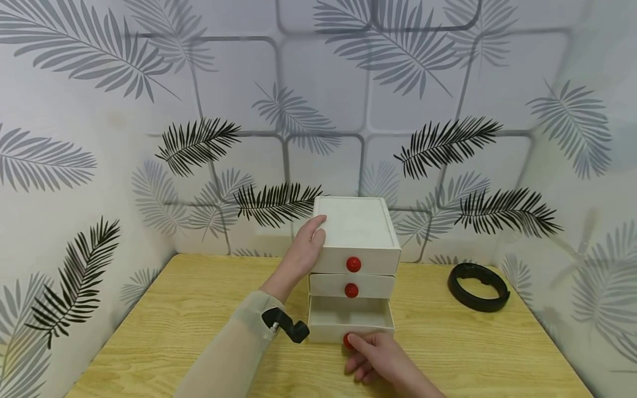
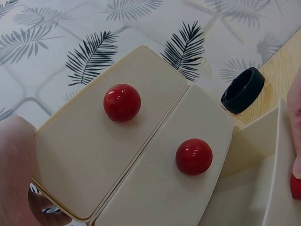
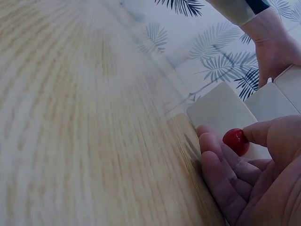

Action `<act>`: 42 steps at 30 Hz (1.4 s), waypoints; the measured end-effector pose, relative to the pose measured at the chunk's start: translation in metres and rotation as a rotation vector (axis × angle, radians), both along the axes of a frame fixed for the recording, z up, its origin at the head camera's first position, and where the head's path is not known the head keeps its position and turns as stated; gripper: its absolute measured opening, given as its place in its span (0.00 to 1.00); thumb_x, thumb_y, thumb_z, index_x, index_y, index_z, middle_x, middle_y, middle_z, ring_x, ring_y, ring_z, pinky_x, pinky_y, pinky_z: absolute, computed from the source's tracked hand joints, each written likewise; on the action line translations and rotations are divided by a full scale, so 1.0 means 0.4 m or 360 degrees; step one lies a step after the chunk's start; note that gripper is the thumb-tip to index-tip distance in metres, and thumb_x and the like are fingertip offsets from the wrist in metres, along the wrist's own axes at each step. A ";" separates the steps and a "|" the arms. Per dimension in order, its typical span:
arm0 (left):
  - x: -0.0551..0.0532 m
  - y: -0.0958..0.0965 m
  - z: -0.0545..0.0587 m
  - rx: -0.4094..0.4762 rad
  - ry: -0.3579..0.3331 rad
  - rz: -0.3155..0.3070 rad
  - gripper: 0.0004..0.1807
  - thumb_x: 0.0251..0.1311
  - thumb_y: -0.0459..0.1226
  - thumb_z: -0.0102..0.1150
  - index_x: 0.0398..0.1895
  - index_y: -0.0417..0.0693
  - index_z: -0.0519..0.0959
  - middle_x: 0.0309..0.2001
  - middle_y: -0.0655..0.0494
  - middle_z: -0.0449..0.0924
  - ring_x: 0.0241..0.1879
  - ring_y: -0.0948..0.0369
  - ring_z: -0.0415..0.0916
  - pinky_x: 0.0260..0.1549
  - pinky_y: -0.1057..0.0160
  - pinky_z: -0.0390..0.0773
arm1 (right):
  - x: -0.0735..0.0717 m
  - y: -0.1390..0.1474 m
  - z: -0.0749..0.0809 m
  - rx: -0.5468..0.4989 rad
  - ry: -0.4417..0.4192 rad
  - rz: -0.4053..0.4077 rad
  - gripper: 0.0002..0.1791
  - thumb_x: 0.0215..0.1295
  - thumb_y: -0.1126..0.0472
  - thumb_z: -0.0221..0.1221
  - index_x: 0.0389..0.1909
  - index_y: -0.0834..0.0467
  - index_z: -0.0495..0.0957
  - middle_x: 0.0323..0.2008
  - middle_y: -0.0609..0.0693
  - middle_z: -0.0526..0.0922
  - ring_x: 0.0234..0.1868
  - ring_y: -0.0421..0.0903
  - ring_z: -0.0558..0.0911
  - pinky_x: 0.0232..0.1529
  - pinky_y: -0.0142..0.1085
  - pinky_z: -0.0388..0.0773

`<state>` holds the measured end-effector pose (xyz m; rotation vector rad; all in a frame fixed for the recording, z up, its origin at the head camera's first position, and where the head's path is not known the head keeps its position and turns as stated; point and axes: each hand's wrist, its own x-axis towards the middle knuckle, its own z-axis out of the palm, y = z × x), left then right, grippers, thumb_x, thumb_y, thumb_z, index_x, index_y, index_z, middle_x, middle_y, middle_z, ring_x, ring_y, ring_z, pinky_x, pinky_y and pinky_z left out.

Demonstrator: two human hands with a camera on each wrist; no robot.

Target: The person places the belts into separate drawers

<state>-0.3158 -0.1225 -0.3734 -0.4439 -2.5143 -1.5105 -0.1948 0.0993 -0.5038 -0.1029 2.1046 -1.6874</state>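
A small white drawer cabinet [image 1: 355,224] with three drawers and red ball knobs stands on the wooden table. My left hand [image 1: 304,249] rests against its upper left side, fingers extended along it. Below, the bottom drawer [image 1: 318,334] is pulled partway out, and its visible inside holds nothing. My right hand [image 1: 380,356] pinches that drawer's red knob [image 3: 236,141] between thumb and index finger, the other fingers loosely bent underneath. The top knob [image 2: 122,102] and middle knob [image 2: 194,157] sit on closed drawer fronts.
A black ring-shaped coiled band [image 1: 479,287] lies on the table [image 1: 209,298] to the cabinet's right. Behind the cabinet rises a wall [image 1: 323,83] with a leaf pattern. A black wrist mount [image 1: 286,325] sticks out from my left sleeve, near the open drawer.
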 end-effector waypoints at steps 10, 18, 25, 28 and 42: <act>-0.001 0.001 -0.002 0.0014 -0.0004 -0.0011 0.33 0.82 0.43 0.36 0.86 0.44 0.64 0.86 0.45 0.60 0.86 0.48 0.52 0.84 0.46 0.53 | 0.013 0.007 -0.015 0.0024 -0.0024 0.0045 0.26 0.87 0.44 0.56 0.43 0.63 0.86 0.32 0.54 0.92 0.24 0.41 0.86 0.26 0.33 0.83; 0.002 0.003 0.007 0.0052 -0.0081 -0.0006 0.33 0.84 0.45 0.38 0.88 0.47 0.63 0.87 0.46 0.58 0.87 0.48 0.50 0.84 0.45 0.52 | 0.030 0.008 -0.007 0.0000 -0.0087 0.0071 0.24 0.88 0.45 0.55 0.45 0.62 0.86 0.32 0.53 0.92 0.25 0.42 0.84 0.26 0.31 0.81; 0.005 0.001 0.017 0.0070 -0.0133 -0.0015 0.33 0.85 0.46 0.40 0.88 0.47 0.61 0.87 0.46 0.57 0.87 0.46 0.49 0.84 0.44 0.50 | 0.039 0.014 -0.004 0.0016 -0.0163 0.0076 0.25 0.87 0.44 0.56 0.48 0.62 0.88 0.33 0.53 0.92 0.26 0.42 0.84 0.28 0.30 0.81; 0.008 -0.001 0.023 0.0081 -0.0178 -0.0023 0.34 0.86 0.48 0.41 0.89 0.49 0.60 0.88 0.47 0.55 0.87 0.47 0.48 0.84 0.43 0.50 | 0.043 0.014 -0.004 0.0017 -0.0160 0.0079 0.25 0.87 0.45 0.56 0.47 0.63 0.88 0.33 0.53 0.92 0.26 0.42 0.84 0.28 0.30 0.81; 0.005 -0.006 0.022 0.0064 -0.0218 -0.0032 0.35 0.85 0.50 0.47 0.90 0.54 0.60 0.88 0.50 0.55 0.87 0.47 0.48 0.84 0.40 0.50 | 0.069 0.019 -0.005 0.0139 -0.0154 0.0073 0.26 0.86 0.43 0.58 0.42 0.61 0.91 0.32 0.52 0.92 0.27 0.41 0.85 0.33 0.33 0.84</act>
